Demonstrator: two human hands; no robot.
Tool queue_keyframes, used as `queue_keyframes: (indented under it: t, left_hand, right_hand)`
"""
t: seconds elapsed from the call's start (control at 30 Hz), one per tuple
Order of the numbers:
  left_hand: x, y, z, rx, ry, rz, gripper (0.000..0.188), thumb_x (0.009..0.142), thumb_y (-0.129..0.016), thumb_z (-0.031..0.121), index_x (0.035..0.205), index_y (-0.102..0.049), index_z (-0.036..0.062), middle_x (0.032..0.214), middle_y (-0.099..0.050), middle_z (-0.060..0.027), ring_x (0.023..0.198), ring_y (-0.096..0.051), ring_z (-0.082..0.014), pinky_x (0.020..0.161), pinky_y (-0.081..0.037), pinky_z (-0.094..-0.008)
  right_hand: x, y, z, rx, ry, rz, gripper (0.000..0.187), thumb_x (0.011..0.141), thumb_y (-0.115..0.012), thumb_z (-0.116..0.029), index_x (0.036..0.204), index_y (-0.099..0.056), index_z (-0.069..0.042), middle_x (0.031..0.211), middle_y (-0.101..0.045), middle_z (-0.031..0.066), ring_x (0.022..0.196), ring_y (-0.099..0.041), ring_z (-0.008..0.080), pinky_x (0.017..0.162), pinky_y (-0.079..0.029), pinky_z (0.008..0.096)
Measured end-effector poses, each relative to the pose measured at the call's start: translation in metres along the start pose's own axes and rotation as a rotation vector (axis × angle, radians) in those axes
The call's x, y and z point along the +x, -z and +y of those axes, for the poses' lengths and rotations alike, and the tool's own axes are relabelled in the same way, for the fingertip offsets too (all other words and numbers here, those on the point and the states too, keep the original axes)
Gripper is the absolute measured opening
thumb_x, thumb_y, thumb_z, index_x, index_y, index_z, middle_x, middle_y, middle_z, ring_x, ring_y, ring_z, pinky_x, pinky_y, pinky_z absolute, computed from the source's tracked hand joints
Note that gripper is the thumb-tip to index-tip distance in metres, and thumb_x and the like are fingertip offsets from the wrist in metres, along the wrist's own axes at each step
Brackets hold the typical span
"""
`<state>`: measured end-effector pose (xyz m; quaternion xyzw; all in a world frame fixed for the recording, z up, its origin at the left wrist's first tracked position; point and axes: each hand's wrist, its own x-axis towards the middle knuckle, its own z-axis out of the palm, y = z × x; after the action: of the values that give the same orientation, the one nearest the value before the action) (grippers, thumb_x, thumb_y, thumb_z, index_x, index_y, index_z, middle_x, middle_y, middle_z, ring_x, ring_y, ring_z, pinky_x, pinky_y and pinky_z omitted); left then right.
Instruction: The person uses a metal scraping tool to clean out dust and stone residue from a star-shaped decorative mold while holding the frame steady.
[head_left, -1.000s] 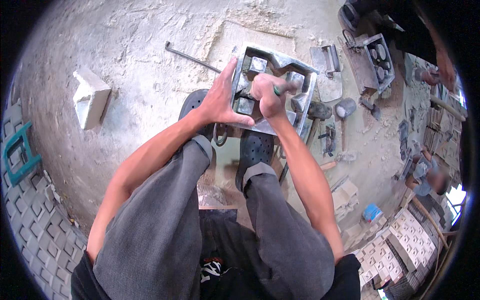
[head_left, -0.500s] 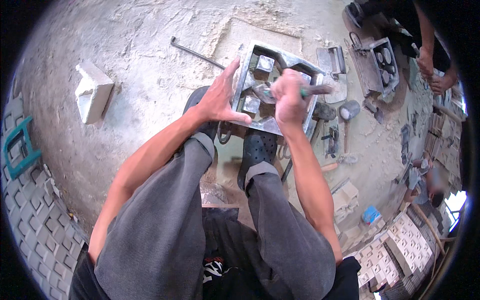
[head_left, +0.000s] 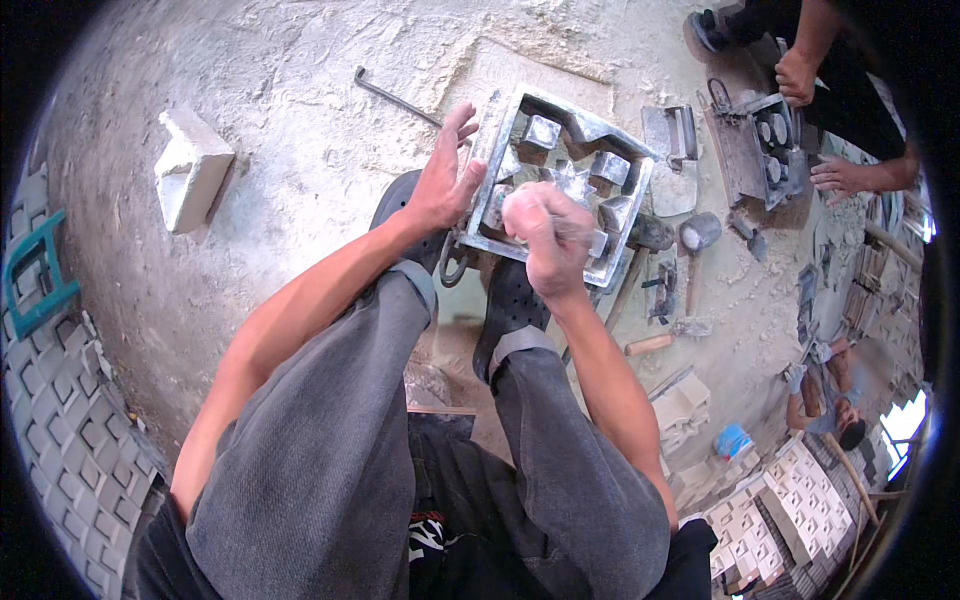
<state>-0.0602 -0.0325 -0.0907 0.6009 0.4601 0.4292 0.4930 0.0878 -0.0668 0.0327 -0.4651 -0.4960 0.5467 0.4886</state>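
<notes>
A shallow square metal mould [head_left: 504,132] sits on the floor in front of my feet. Inside it are several raised metal blocks [head_left: 541,132] and a star-shaped piece [head_left: 570,182]. My right hand [head_left: 552,238] is closed in a fist over the mould's near side, smeared by motion. It grips a brush, mostly hidden by the fingers now; its handle and pale head show better in the earlier frame. Fingers stretched and apart, my left hand [head_left: 442,185] is beside the mould's left wall and holds nothing. Under that hand, a metal loop [head_left: 454,268] hangs at the mould's near left corner.
A hooked rod [head_left: 395,95] and a pale block [head_left: 195,175] lie left. To the right are a mallet [head_left: 699,233], a trowel [head_left: 747,232] and a flat metal plate [head_left: 672,185]. A co-worker's hand [head_left: 840,178] is beside another mould [head_left: 735,155]. Patterned tiles [head_left: 810,490] stand lower right.
My right hand has swept left and nearer with the brush, uncovering more blocks. My left hand has lifted its thumb off the mould's near left area. The co-worker's hands have moved apart.
</notes>
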Motion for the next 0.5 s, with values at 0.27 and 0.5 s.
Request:
queue_keyframes:
  t: [0.27, 0.5]
  left_hand:
    - [0.006, 0.001, -0.001, -0.044, -0.013, 0.063, 0.083, 0.095, -0.040, 0.061, 0.146, -0.024, -0.0028, 0.145, -0.036, -0.0219, 0.128, -0.046, -0.0327, 0.106, -0.036, -0.0431]
    - [0.003, 0.001, 0.009, -0.113, 0.052, 0.071, 0.085, 0.094, -0.042, 0.063, 0.145, -0.027, -0.0029, 0.144, -0.039, -0.0201, 0.127, -0.047, -0.0308, 0.104, -0.038, -0.0410]
  right_hand:
    - [0.003, -0.016, -0.010, -0.262, 0.282, -0.138, 0.036, 0.085, -0.060, -0.007, 0.053, -0.045, 0.000, 0.047, -0.039, 0.0086, 0.038, -0.039, 0.0217, 0.041, -0.031, 0.0343]
    - [0.014, -0.029, -0.013, -0.263, 0.248, -0.061, 0.033, 0.089, -0.055, -0.005, 0.056, -0.048, 0.001, 0.049, -0.042, 0.0084, 0.039, -0.043, 0.0195, 0.041, -0.033, 0.0340]
